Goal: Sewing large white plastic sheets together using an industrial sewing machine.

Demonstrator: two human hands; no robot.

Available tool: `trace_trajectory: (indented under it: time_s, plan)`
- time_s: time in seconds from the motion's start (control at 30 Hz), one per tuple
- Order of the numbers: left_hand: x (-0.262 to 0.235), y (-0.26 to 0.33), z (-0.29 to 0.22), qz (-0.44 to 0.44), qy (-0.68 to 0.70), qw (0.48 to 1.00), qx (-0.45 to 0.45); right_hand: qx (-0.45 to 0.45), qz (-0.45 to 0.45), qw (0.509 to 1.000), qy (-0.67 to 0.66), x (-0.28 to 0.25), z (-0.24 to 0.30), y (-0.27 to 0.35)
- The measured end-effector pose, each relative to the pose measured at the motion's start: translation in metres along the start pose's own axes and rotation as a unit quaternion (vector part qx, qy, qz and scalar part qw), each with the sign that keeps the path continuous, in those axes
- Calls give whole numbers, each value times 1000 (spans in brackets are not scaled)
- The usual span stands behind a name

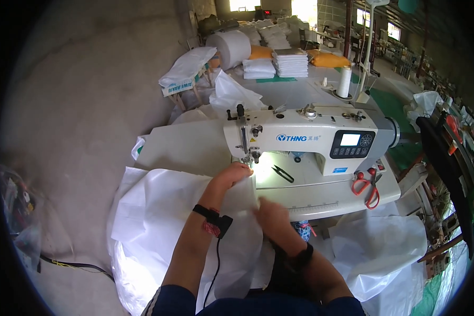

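A white sewing machine (295,131) stands before me, its lamp lighting the needle area. A large white plastic-looking sheet (168,203) drapes from the machine bed over the table's front and left. My left hand (235,174) is right beside the presser foot (250,159), fingers closed on the sheet's edge. Smeared by motion, my right hand (272,215) is nearer to me at the sheet's right edge; its fingers cannot be made out. Black thread snips (283,174) lie on the machine bed, and red-handled scissors (367,188) rest at its right end.
A white thread cone (344,82) stands behind the machine. Folded white stacks (291,63), orange bundles (326,58) and a big white roll (229,49) sit at the back. More white sheeting (379,237) hangs at right. A black cable (79,265) crosses the floor at left.
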State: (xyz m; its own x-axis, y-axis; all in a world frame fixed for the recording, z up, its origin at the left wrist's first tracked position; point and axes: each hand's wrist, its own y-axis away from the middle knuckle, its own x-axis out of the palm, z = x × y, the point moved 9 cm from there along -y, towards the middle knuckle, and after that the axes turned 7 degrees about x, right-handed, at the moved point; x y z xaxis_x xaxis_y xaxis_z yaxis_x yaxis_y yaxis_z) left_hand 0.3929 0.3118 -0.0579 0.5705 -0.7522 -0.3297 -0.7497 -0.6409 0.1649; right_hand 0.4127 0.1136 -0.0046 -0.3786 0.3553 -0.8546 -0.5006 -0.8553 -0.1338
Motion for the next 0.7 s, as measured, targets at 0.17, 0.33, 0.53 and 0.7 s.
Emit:
trace_trajectory:
  time_s: [0.17,0.33,0.53,0.7]
  plan:
    - [8,2,-3,27,122,992,-1,90,68,903,-416,43,-50,-91]
    - [-3,0,-4,-26,64,996,53,84,140,907,-389,78,-38,-100]
    - [-6,6,-19,-57,-185,969,157,52,-55,990,-118,51,-17,-86]
    - [7,6,-24,-49,-191,972,128,2,-8,1000,24,45,-5,-78]
